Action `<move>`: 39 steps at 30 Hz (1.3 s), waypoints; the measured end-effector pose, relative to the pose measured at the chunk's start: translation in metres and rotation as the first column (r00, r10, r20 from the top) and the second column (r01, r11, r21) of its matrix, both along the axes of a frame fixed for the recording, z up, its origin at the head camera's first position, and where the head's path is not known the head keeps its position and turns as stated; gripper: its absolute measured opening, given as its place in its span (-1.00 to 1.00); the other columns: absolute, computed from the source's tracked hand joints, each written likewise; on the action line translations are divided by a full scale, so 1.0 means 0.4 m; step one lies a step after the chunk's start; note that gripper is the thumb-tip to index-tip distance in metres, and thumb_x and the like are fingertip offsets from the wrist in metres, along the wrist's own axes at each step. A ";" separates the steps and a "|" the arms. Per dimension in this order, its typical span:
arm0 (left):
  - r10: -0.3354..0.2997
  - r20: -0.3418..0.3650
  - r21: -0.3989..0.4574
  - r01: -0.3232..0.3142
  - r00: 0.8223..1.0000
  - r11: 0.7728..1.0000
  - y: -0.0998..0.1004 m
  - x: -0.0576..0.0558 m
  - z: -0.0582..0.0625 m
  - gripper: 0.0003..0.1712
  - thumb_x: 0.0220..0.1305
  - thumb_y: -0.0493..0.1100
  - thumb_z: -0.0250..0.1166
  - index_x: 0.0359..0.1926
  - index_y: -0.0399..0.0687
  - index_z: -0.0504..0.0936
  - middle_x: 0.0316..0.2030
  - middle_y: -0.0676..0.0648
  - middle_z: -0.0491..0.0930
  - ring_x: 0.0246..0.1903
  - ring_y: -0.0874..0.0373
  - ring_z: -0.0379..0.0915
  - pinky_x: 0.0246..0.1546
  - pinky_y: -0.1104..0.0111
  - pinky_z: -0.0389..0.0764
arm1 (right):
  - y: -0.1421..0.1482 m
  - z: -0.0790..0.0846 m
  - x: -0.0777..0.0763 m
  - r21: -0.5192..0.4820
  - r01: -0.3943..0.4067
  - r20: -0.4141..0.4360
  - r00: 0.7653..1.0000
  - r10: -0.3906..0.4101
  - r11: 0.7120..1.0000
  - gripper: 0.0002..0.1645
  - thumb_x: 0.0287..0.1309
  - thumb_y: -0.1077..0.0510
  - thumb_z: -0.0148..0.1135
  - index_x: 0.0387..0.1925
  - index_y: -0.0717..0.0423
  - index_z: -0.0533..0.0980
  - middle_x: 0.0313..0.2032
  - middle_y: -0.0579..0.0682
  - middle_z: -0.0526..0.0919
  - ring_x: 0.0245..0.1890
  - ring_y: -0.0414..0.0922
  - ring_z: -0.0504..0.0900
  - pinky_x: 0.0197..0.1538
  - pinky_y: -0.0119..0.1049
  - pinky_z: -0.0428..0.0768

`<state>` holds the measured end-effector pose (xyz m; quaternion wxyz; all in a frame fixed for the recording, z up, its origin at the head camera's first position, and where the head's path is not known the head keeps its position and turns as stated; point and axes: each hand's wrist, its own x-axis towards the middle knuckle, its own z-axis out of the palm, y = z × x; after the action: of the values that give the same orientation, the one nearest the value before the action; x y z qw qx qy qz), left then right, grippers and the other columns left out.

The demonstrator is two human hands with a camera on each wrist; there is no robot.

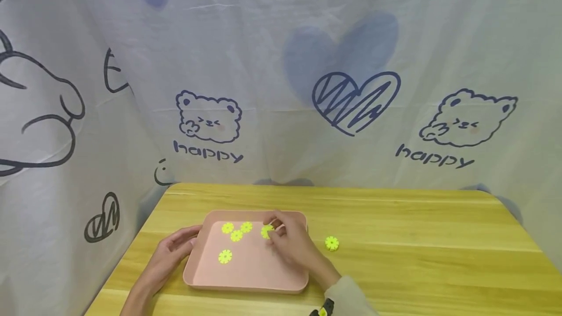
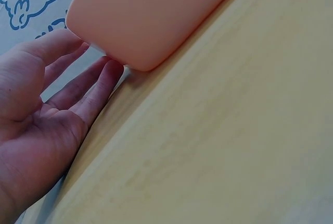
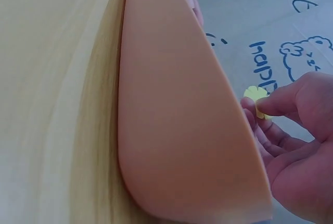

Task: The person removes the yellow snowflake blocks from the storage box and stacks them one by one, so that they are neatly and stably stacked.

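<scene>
A pink rectangular tray lies on the wooden table. My left hand is at its left side, with loosely extended fingers touching the outer wall near the bottom edge. Over the tray's far right part, my right hand pinches a yellow-green notched disc between thumb and finger; the right wrist view shows this disc above the rim. Several matching discs lie flat inside the tray, three of them close together near the far left corner.
Another yellow-green notched piece sits on the table to the right of the tray. A pale curtain with bear and heart drawings hangs behind the table and along its left side.
</scene>
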<state>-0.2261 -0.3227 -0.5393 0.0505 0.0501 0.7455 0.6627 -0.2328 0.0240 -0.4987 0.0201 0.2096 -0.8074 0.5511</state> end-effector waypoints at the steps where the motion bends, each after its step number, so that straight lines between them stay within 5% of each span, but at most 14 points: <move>1: -0.001 -0.003 0.000 0.001 1.000 1.000 0.000 0.000 0.000 -0.44 0.52 -0.16 0.24 0.41 -0.34 0.41 0.31 -0.17 0.53 0.17 0.28 0.54 0.15 0.40 0.60 | 0.005 0.002 0.003 -0.008 0.000 -0.014 1.000 0.000 1.000 -0.67 0.20 0.50 0.21 -0.08 0.14 0.63 -0.20 -0.03 0.64 -0.22 -0.12 0.61 -0.16 -0.38 0.68; 5: -0.010 -0.017 0.000 0.010 1.000 1.000 0.000 0.002 0.000 -0.45 0.52 -0.17 0.23 0.40 -0.35 0.41 0.29 -0.14 0.54 0.17 0.27 0.54 0.15 0.40 0.60 | 0.027 0.009 0.016 -0.057 -0.009 -0.020 1.000 0.008 0.998 -0.64 0.19 0.55 0.15 -0.09 0.18 0.64 -0.18 0.06 0.62 -0.29 -0.07 0.69 -0.28 -0.34 0.74; 12: -0.015 -0.023 0.000 0.015 1.000 1.000 -0.003 0.005 0.001 -0.45 0.53 -0.18 0.23 0.40 -0.37 0.40 0.26 -0.07 0.57 0.16 0.28 0.54 0.14 0.40 0.61 | 0.061 0.022 0.049 -0.166 -0.009 0.100 0.995 0.026 0.986 -0.73 0.35 0.48 0.14 0.02 0.26 0.55 -0.09 0.21 0.53 -0.35 0.05 0.78 -0.30 -0.13 0.79; 21: -0.007 -0.015 -0.006 0.006 1.000 1.000 -0.003 0.008 0.005 -0.45 0.52 -0.18 0.23 0.40 -0.36 0.40 0.29 -0.16 0.54 0.16 0.28 0.54 0.13 0.40 0.61 | 0.105 0.028 0.069 -0.088 0.044 0.028 0.999 -0.042 0.995 -0.70 0.31 0.44 0.25 -0.01 0.09 0.60 -0.12 0.10 0.66 -0.30 0.10 0.75 -0.33 -0.34 0.73; 32: -0.011 -0.014 0.003 0.011 1.000 1.000 -0.005 0.005 0.004 -0.44 0.53 -0.19 0.22 0.41 -0.37 0.39 0.29 -0.15 0.55 0.16 0.28 0.55 0.13 0.41 0.61 | 0.168 0.024 0.081 -0.080 0.081 0.039 0.996 -0.078 0.993 -0.75 0.32 0.44 0.23 -0.07 0.10 0.60 -0.14 0.10 0.65 -0.33 0.10 0.71 -0.38 -0.31 0.71; 39: -0.012 -0.018 0.008 0.013 1.000 1.000 -0.003 0.004 0.002 -0.45 0.52 -0.19 0.23 0.40 -0.36 0.40 0.29 -0.18 0.54 0.16 0.27 0.55 0.13 0.40 0.62 | 0.213 0.025 0.090 -0.116 0.117 0.142 0.985 -0.100 0.986 -0.75 0.36 0.45 0.18 -0.03 0.16 0.60 -0.11 0.18 0.55 -0.31 0.05 0.74 -0.28 -0.09 0.78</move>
<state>-0.2246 -0.3237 -0.5387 0.0476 0.0610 0.7429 0.6650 -0.1966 0.1091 -0.4889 0.0083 0.1258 -0.7815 0.6110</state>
